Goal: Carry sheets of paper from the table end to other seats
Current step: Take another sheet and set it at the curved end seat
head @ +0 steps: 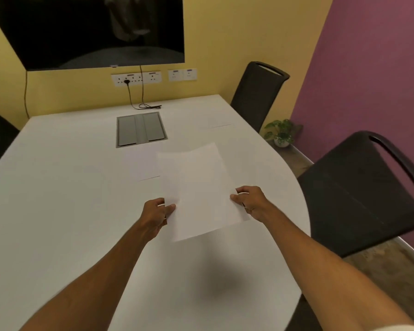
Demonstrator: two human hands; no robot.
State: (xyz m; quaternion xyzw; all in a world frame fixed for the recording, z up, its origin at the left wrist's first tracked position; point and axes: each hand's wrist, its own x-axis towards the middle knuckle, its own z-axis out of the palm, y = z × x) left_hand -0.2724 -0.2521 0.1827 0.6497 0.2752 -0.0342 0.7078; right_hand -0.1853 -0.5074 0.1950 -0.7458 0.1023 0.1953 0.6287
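A white sheet of paper point(197, 189) is held a little above the white table point(58, 211), its far edge slightly curled. My left hand point(157, 216) pinches its left edge with the thumb on top. My right hand point(249, 201) pinches the right edge the same way. Another white sheet point(141, 167) lies flat on the table just left of the held one and partly under it. A further sheet point(215, 120) lies near the far right edge of the table, by the far chair.
A grey cable box lid point(140, 130) is set into the table's middle. Two black chairs stand on the right, one near point(359, 194) and one far point(256, 96). A dark screen point(93, 32), wall sockets point(136, 78) and a small potted plant point(281, 133) are beyond.
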